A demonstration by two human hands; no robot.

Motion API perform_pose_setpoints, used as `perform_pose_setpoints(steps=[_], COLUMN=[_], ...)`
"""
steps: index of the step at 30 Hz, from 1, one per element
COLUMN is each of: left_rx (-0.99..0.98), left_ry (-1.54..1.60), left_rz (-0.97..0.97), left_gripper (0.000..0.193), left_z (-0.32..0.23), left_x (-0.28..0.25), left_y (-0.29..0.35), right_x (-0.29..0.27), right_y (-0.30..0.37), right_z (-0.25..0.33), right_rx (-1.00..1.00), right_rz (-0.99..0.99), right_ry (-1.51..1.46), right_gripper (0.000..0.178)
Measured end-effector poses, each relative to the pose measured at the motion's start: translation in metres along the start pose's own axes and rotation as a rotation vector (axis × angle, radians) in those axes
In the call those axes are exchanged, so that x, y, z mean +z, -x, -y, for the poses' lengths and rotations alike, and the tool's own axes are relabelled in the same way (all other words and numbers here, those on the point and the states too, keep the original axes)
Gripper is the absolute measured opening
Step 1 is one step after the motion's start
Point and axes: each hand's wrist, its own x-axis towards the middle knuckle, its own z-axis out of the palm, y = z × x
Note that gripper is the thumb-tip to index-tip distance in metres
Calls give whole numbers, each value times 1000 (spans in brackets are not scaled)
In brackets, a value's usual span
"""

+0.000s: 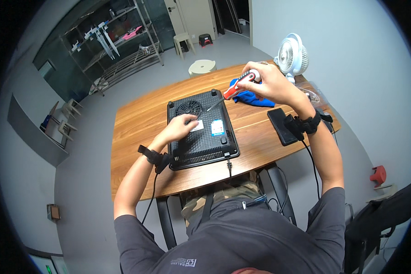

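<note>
An induction cooker (201,145) lies upside down on the wooden table, its black base with a round fan grille, corner feet and stickers facing up. My right hand (271,82) is closed around the handle of a red-and-black screwdriver (233,91). The screwdriver's shaft slants down to the left, its tip over the base just right of the grille; whether it touches cannot be made out. My left hand (178,129) rests on the base below the grille, fingers loosely bent and somewhat apart, near a white sticker. Nothing shows in it.
Behind the screwdriver lies a blue cloth (253,99). A black phone (283,127) is on the right of the table, with a white fan (290,57) at the far right corner. A cord (229,165) leaves the cooker's near edge. Beyond the table stands a stool (202,67).
</note>
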Motion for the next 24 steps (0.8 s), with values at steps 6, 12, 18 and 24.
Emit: perform_pose_setpoints(steps=[6,12,18,24], left_rx=[117,-76,-76,-95], left_ry=[-426,-459,-438,-488], left_rz=[-23,54,96,174], left_gripper=[64,81,94,132], left_z=[24,54,47,33], left_x=[8,10,4,-18], left_y=[-21,-54,-64,-87], right_x=[-2,1,-4,-8], right_y=[-5,-11,-17,-42], right_z=[2,8,11,4], right_rx=[-23,-25,2,-31], right_rz=[-4,19,8,11], right_ry=[56,111,182,190], right_gripper=[32,34,42,41])
